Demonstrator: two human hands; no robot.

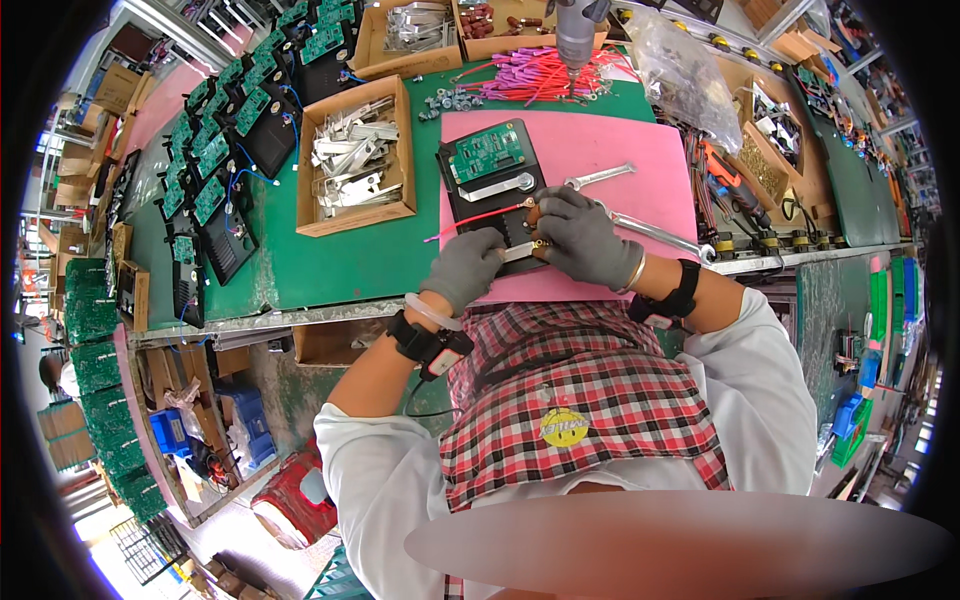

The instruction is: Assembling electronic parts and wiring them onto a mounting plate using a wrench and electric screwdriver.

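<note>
Black housing (480, 206): on the pink mat's (600, 145) left part — long axis running far-to-near, green circuit board (487, 152) toward the mat's far edge.
Metal strip (519, 251): flat, crosswise by the mat's near edge.
Left hand (465, 268): grip clamped on metal strip.
Right hand (586, 240): over the mat, grip bent — hold cannot be told.

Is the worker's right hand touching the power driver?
Apart. In the head view, the pink mat shows plainly between the right hand and the driver.
</note>
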